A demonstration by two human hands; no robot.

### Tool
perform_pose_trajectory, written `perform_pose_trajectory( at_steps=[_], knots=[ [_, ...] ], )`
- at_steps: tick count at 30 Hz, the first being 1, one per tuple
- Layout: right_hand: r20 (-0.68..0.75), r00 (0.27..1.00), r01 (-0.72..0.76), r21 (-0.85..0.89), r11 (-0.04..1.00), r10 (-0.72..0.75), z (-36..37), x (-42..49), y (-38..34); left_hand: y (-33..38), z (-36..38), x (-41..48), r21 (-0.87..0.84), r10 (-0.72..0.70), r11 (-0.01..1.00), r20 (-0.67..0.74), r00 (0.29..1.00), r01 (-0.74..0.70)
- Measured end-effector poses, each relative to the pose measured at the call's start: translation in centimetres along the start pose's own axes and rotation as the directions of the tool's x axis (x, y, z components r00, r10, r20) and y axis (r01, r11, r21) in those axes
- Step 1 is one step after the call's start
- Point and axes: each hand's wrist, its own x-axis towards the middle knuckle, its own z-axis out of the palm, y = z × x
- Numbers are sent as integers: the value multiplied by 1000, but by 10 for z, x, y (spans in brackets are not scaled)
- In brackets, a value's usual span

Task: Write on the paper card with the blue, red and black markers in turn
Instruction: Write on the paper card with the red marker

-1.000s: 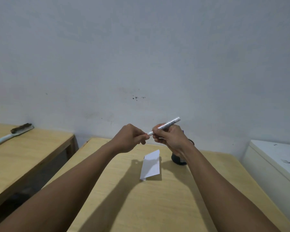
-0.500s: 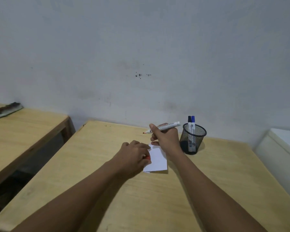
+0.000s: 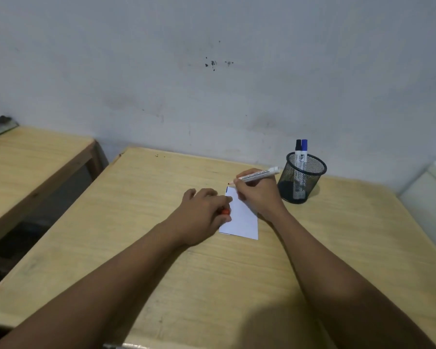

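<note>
Head view: a light wooden table is being occupied by a white rectangular paper card, lying flat near its far middle. The card's left edge is being pinned by the left hand, curled around a small red cap. A white-barrelled red marker is being pinched in the right hand, its tip over the card's far corner. Black and blue markers are being kept upright in a black mesh cup just beside.
</note>
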Motion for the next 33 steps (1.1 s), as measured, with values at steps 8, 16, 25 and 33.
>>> perform_pose_trajectory(
  at_steps=[8,16,25,33],
  knots=[
    [-52,997,55,-122,991,-62,2,-3,2,6,-4,-5,58,-14,998,-9,1000,14],
    [-40,997,54,-172,984,-62,2,-1,4,9,-8,-4,54,-45,998,33,998,43],
    [-35,997,56,-187,981,-64,3,-1,4,7,-10,-6,67,0,998,-17,1000,1],
    [-25,998,50,-207,977,-56,4,-2,2,5,-9,-7,32,-1,999,-18,1000,2]
  ],
)
